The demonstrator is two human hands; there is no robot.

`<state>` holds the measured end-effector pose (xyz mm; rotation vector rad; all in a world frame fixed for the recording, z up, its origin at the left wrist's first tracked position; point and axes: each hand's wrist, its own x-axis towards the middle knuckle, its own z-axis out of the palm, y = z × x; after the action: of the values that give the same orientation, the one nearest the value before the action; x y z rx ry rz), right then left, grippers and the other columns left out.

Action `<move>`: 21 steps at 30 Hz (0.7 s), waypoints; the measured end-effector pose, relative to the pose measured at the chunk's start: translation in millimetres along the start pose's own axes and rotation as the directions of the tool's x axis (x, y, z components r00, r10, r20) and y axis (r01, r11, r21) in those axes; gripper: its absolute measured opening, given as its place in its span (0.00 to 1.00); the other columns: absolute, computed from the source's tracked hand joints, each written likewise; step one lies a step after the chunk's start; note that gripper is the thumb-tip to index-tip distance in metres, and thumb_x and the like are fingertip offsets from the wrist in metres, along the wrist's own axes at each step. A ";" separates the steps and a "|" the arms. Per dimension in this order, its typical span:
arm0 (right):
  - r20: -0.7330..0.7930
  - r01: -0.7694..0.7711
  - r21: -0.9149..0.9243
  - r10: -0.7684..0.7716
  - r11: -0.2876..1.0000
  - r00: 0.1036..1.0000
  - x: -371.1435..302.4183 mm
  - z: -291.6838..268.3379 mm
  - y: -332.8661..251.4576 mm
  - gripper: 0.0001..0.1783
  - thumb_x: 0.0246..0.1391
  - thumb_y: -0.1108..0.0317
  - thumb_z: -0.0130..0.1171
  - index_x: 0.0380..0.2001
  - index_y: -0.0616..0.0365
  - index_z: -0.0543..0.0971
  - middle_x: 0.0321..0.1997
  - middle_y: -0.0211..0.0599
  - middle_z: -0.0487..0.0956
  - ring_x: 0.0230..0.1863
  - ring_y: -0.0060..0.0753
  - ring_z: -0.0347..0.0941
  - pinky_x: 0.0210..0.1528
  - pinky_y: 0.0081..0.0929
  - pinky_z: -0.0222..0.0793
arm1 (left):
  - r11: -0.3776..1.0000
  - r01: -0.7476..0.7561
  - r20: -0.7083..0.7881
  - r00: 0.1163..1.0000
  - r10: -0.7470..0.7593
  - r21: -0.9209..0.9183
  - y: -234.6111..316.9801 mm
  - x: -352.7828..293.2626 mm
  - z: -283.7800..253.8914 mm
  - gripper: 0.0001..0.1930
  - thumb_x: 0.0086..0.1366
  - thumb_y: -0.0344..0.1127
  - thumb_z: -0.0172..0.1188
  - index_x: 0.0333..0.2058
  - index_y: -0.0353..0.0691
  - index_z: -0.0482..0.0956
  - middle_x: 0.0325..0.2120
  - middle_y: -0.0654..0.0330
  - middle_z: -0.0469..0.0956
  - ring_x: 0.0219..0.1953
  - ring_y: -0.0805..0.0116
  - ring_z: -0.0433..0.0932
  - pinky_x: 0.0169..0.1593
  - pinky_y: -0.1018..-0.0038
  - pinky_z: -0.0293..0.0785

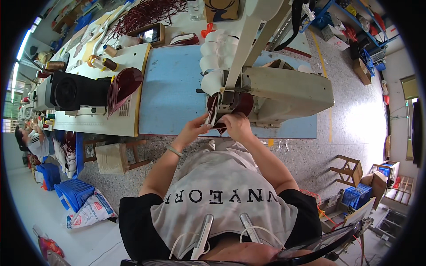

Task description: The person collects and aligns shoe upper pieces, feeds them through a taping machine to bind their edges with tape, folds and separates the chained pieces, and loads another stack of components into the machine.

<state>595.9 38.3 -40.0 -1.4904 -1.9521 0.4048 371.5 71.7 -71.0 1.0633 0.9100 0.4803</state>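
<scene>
At the near edge of the blue tabletop (171, 88), my left hand (194, 131) pinches the near end of a thin piece, white with dark red edges (212, 111). It stands on edge at the head of a beige machine (288, 91). My right hand (237, 127) is closed at the right side of the same spot, fingers bent against dark red material (243, 103) under the machine head. Exactly what the right fingertips grip is hidden. Just beyond the head, overlapping white rounded pieces (212, 63) lie in a row.
Left of the blue top is a black and grey sewing machine (71, 93) with stacked dark red curved pieces (126, 86). Thread spools (109, 64), a boxed screen (150, 35) and tangled dark red strips (146, 15) lie beyond. A wooden stool (113, 158) stands left; another person sits far left.
</scene>
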 end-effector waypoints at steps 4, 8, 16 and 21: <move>-0.185 0.078 0.031 -0.071 0.996 0.980 2.8 -36.8 -22.4 0.01 0.49 0.71 0.59 0.25 0.52 0.77 0.26 0.32 0.79 0.34 0.36 0.75 0.43 0.38 0.66 | 0.987 -0.144 -0.136 0.982 0.134 -0.068 4.1 -0.4 3.7 0.29 0.62 0.34 0.61 0.61 0.36 0.65 0.41 0.60 0.79 0.37 0.73 0.77 0.41 0.75 0.72; 0.048 0.297 -0.077 -0.294 0.952 0.955 0.7 -64.5 -21.5 0.05 0.46 0.71 0.61 0.29 0.51 0.77 0.25 0.27 0.75 0.34 0.31 0.73 0.50 0.42 0.59 | 0.229 -0.455 0.193 0.707 0.681 0.860 88.6 -12.1 11.8 0.25 0.58 0.32 0.63 0.55 0.43 0.71 0.38 0.61 0.78 0.36 0.66 0.78 0.39 0.69 0.73; 0.135 0.196 -0.098 -0.182 0.976 0.974 -4.4 -73.7 -29.0 0.06 0.44 0.72 0.63 0.30 0.51 0.79 0.27 0.28 0.75 0.36 0.32 0.72 0.47 0.44 0.60 | 0.149 -0.528 0.490 0.841 0.231 0.836 114.4 36.7 -23.4 0.11 0.59 0.41 0.61 0.39 0.49 0.81 0.18 0.62 0.78 0.22 0.59 0.79 0.28 0.67 0.73; -0.075 0.122 0.378 -0.101 0.918 0.992 13.7 -101.4 -12.8 0.16 0.43 0.81 0.64 0.39 0.60 0.80 0.37 0.37 0.79 0.35 0.36 0.75 0.36 0.27 0.70 | 0.589 -0.546 0.415 0.837 0.357 0.596 157.0 5.3 9.5 0.08 0.65 0.35 0.56 0.35 0.38 0.79 0.18 0.57 0.78 0.21 0.65 0.79 0.27 0.72 0.73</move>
<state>650.3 33.6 47.5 -1.1229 -1.7794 0.6466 394.6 138.8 69.5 2.0560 0.5654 0.4062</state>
